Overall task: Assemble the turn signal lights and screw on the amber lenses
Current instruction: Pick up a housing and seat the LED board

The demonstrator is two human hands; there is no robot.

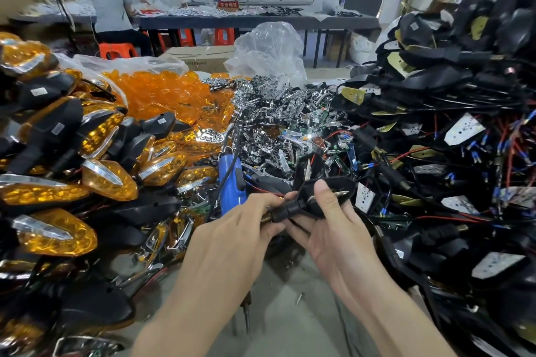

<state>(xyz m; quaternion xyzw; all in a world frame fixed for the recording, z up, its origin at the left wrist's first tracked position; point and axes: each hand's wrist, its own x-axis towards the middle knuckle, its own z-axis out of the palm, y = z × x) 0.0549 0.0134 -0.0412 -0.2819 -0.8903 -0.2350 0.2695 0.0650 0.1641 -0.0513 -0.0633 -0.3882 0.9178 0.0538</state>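
I hold 1 black housing (346, 182) in front of me, above the bare patch of bench (290, 327), with both hands. My left hand (232, 229) curls round the threaded end of its stem and pinches it. My right hand (333, 229) cups the shell from below, thumb pressed flat on top. I judge this grip lets me turn the open face toward me and check what is seated inside before adding parts. A red wire runs from the stem between my hands.

The piles sit in a ring within reach, I think in the order I need them. The wired housings (449, 95) are heaped on my right, the chrome reflectors (275, 104) straight ahead and the loose amber lenses (162, 90) beyond on the left. Finished lights (107, 180) stack up at my left. The blue screwdriver (230, 180) lies just past my left knuckles, so I can grab it once a lens is on. No lens is on this housing yet.
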